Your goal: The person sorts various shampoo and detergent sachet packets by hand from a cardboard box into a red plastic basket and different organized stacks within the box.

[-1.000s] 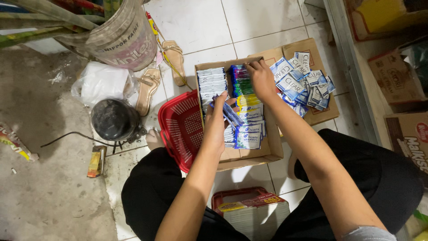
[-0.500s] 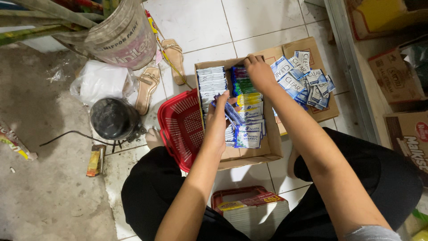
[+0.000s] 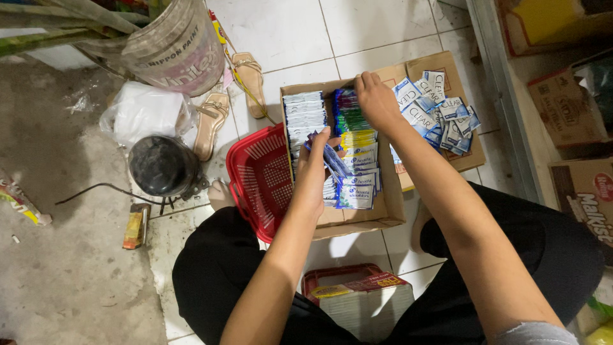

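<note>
Place: back room or stock corner of a small shop — goods sit on the floor.
Stock: open cardboard box packed with rows of small sachets; loose blue-and-white sachets heaped on a flattened carton.
More cartons: printed cardboard boxes stacked along the right edge.
Carrier: red plastic shopping basket just beside the box.
Floor: white tiles meet stained bare concrete.
Clutter: old paint bucket, sandals, white plastic bag — storage, not a display area.
</note>
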